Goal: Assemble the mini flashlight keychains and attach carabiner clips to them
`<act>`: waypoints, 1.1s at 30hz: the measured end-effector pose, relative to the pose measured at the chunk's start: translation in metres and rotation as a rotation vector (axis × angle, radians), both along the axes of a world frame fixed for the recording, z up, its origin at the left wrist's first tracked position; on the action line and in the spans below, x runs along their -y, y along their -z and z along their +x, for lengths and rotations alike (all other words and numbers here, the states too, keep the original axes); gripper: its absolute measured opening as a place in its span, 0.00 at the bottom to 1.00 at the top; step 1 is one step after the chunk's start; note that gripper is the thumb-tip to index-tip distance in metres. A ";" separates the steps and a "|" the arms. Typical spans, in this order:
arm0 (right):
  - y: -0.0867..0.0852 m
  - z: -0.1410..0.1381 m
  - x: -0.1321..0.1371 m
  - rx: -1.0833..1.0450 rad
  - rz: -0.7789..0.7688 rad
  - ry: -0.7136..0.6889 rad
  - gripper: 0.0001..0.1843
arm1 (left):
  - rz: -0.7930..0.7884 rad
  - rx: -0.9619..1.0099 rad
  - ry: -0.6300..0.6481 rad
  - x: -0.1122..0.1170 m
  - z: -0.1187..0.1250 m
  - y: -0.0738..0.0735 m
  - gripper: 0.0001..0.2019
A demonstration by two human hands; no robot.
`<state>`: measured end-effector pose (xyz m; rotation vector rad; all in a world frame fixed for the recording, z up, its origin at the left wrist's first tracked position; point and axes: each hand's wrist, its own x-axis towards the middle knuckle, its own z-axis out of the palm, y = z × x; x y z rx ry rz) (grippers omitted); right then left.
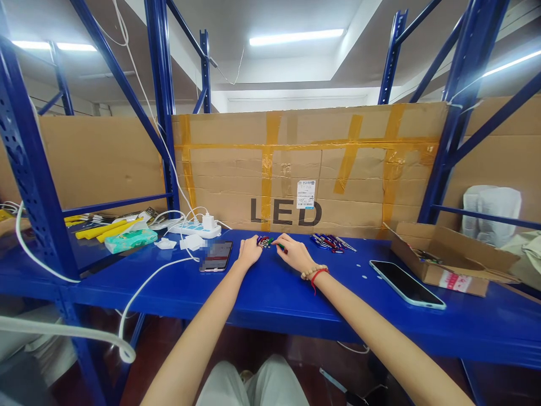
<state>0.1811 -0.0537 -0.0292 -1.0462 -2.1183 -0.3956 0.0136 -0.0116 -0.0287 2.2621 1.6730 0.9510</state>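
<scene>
Both my hands rest on the blue shelf top (270, 293) in front of a taped cardboard sheet marked LED (304, 169). My left hand (249, 252) is curled with its fingertips on a small cluster of coloured metal pieces (264, 242). My right hand (296, 254), with a bead bracelet and red string at the wrist, pinches a small green piece at the same cluster. What exactly each hand grips is too small to make out. A pile of similar small blue and red pieces (332, 242) lies just right of my right hand.
A phone (216, 256) lies left of my left hand, on a white cable from a power strip (195, 228). Another phone (406, 283) and an open cardboard box (448, 256) sit at the right. A tissue pack (131, 239) and yellow items lie at the left. Blue rack posts frame the shelf.
</scene>
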 end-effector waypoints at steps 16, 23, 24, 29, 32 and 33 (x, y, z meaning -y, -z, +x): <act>-0.002 0.000 0.002 0.026 -0.068 0.028 0.11 | -0.059 0.073 -0.019 -0.001 0.002 0.001 0.11; 0.001 -0.003 0.003 0.130 -0.140 0.006 0.12 | -0.029 0.301 -0.057 -0.007 0.003 0.003 0.11; 0.001 -0.005 0.004 0.157 -0.149 -0.011 0.13 | -0.018 0.327 -0.072 -0.007 0.002 0.003 0.11; 0.004 -0.017 0.007 0.285 -0.199 -0.075 0.20 | 0.016 0.427 -0.078 -0.009 0.003 0.000 0.11; 0.007 -0.020 0.006 0.310 -0.229 -0.055 0.21 | 0.027 0.471 -0.059 -0.009 0.005 0.001 0.11; 0.007 -0.021 0.005 0.310 -0.235 -0.041 0.22 | 0.030 0.481 -0.052 -0.009 0.006 0.001 0.11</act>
